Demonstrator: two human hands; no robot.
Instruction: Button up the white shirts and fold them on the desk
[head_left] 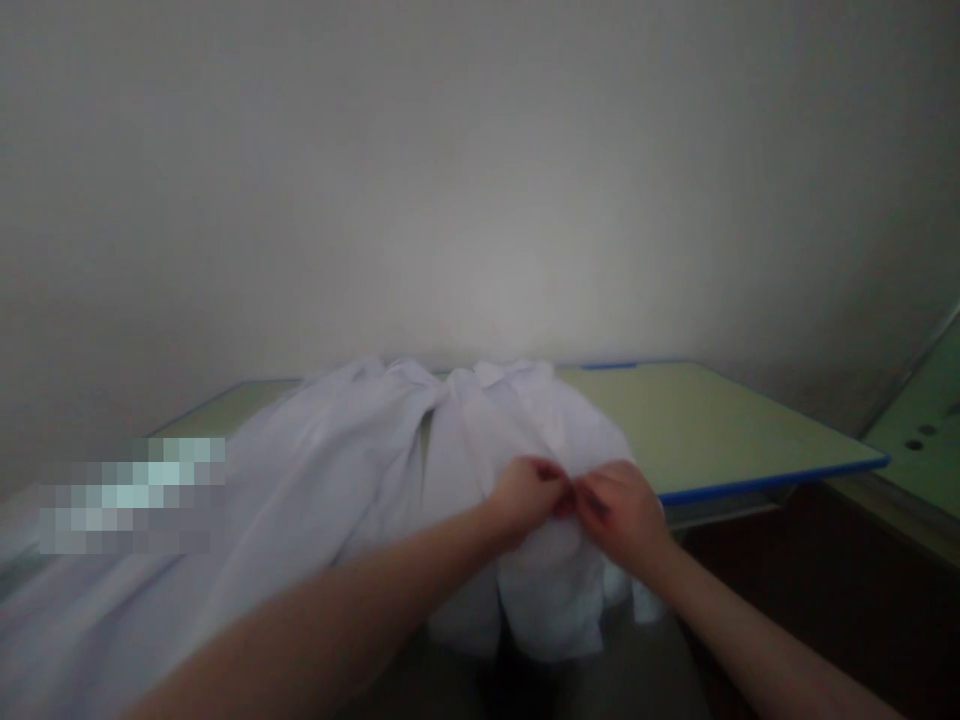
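Observation:
A large white garment (330, 440), loosely gathered in folds, is draped across the table and hangs over its front edge. It could be a coat, but its exact kind does not show. My left hand (529, 495) is closed in a pinch on the fabric at the right part of the garment. Right beside it, fingertips meeting, my right hand (619, 510) pinches the same spot. Whatever small part lies between the fingertips is too dark and blurred to make out. Below the hands, the garment's lower edges hang near my lap.
The pale green tabletop (720, 420) has a blue edge and stands against a grey wall (480, 180). At the far right is a green panel (926, 420) with dark round holes. A blurred-out patch (135, 497) covers something at the left. Dark floor (810, 590) shows at lower right.

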